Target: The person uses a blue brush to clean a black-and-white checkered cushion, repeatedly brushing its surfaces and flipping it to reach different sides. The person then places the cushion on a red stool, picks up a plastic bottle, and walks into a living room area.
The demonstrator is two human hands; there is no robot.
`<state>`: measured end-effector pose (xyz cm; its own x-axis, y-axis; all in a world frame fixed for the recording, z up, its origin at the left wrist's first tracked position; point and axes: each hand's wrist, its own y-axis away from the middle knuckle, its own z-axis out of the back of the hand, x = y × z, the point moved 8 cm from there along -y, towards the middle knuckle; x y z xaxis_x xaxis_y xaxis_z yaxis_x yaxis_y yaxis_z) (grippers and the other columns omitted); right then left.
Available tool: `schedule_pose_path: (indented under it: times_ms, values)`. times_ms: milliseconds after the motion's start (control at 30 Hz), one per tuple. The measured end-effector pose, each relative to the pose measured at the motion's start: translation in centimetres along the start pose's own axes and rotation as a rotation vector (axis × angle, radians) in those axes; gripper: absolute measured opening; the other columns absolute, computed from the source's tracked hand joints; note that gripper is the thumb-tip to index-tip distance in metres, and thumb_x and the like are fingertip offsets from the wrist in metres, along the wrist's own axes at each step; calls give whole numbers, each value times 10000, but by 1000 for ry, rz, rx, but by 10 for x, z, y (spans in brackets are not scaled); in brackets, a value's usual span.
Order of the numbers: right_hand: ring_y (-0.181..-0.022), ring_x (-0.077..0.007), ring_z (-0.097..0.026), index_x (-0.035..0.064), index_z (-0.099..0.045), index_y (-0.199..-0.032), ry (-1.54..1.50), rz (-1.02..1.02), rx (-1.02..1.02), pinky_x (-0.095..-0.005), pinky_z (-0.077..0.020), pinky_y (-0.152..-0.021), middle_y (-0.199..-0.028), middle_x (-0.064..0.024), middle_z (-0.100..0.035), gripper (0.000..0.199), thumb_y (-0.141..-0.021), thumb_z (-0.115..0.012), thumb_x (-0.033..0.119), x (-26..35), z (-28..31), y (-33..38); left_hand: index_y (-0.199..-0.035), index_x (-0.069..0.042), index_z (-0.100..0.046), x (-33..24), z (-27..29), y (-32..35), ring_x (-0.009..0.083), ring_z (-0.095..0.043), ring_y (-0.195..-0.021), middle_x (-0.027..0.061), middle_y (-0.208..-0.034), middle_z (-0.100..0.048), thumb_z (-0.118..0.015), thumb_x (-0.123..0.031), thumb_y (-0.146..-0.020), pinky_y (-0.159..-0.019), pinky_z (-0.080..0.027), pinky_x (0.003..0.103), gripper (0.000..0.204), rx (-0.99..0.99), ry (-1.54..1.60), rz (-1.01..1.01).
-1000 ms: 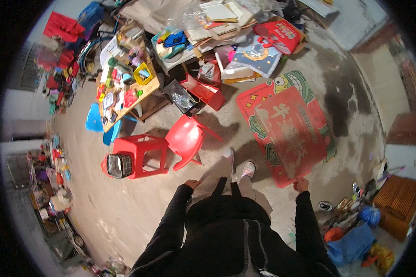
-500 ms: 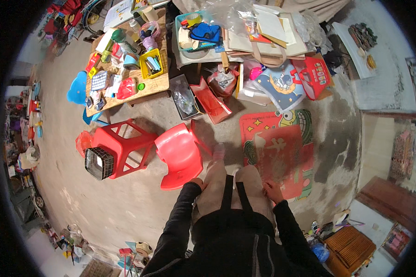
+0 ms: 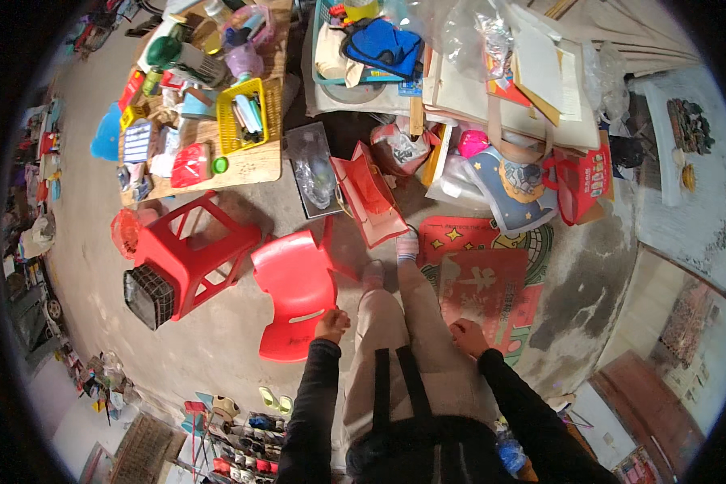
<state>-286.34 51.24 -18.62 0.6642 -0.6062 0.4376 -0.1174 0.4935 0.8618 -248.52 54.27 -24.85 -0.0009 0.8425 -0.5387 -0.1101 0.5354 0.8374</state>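
Observation:
My left hand (image 3: 331, 325) hangs beside my left thigh, just right of the red plastic chair (image 3: 293, 284). Its fingers curl inward, and I see nothing in them. On the other side, my right hand (image 3: 468, 336) is by my right thigh, over the red floor mat (image 3: 484, 286). Those fingers are bent in too, with no object showing. Ahead of my feet stands an open red paper bag (image 3: 371, 194). A dark box (image 3: 313, 169) holding clear plastic is next to it.
Left of the chair, a red stool (image 3: 198, 258) lies tipped over by a black wire basket (image 3: 148, 297). A cluttered wooden table (image 3: 250, 171) stands at the far left. Bags, including a blue tote (image 3: 512, 198), sit below a table heaped with cardboard (image 3: 508, 89).
I have stepped forward, so the tables and bags are nearer. My right foot is now in front of the left. My left hand has swung forward, away from my thigh.

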Motion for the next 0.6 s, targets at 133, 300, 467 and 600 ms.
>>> schedule_pose_path:
  times_ms: [133,300,467,600]
  values:
    - [-678,-282,-578,17,-578,-874,365,172,124,-385,-444,-588,-764,-139,-596,208,-878,-514,215,1,-46,-47,-946,-70,-518,-25,6,-62,147,-602,-715,32,-819,-585,-535,-146,-884,-583,-469,277,100,-155,281,-15]
    - [-716,-414,-550,29,-547,-801,305,-25,108,-460,-427,-600,-755,-220,-564,228,-846,-535,252,-2,-80,-48,-1000,-19,-510,1,28,-199,162,-580,-723,69,-874,-558,-570,-63,-847,-619,-511,299,171,-343,490,49]
    - [-644,-420,-530,34,-540,-774,391,-156,-45,-480,-416,-534,-700,-204,-556,219,-827,-554,246,-29,-91,-47,-877,74,-564,-25,24,-337,199,-591,-729,103,-809,-589,-570,-43,-782,-642,-517,311,151,-401,834,19]
    - [-600,-403,-511,49,-509,-734,317,-179,-110,-484,-375,-498,-666,-208,-522,238,-816,-575,262,-41,-104,-44,-1109,5,-526,-53,22,-399,199,-561,-901,165,-1070,-552,-606,-88,-808,-751,-502,342,325,-289,41,-58]
